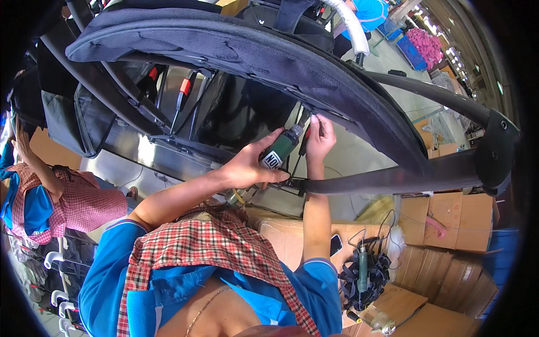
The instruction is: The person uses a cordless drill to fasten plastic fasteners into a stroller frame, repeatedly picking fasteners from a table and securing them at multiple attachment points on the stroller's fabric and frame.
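My left hand [247, 167] is closed around a dark green power screwdriver [284, 147] with a white label, its tip pointing up and to the right. Close by, my right hand [320, 140] has its thumb and fingers pinched together at the lower edge of a curved black fabric hood [224, 48]. Whatever is between those fingertips is too small to make out. The hood belongs to what looks like a stroller. A dark frame tube [387, 178] crosses in front of my right forearm and ends at a black joint [495, 151] on the right.
On the left, a person in a checked apron [92, 202] works at black fabric. Cardboard boxes [443, 222] stand at the right. Nearer lie a phone [336, 245], a second green screwdriver [362, 269] and black straps [349, 281]. Another person in blue [370, 14] is at the far side.
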